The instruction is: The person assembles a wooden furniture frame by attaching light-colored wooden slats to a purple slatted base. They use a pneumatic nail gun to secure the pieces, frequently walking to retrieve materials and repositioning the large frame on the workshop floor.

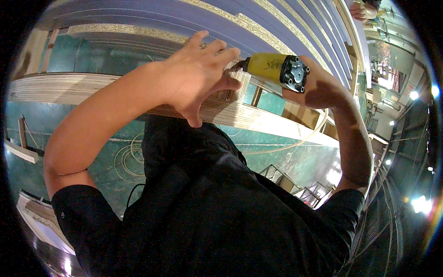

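My left hand (196,74) lies over a layered plywood beam (50,87), its fingers spread and slightly bent. Beside its fingertips a short plywood block (233,85) stands against the beam; whether the hand presses on the block I cannot tell. In my right hand (314,83) is a yellow nail gun (267,65) with a black and silver end cap. Its dark nose points left, close to my left fingers. The tool hides most of the right hand's fingers.
Blue-faced boards with raw chipboard edges (194,18) fill the far side. A pale air hose (286,147) trails below the beam, with more coils (127,159) on the green floor. Another person's hand (364,11) shows at the upper right.
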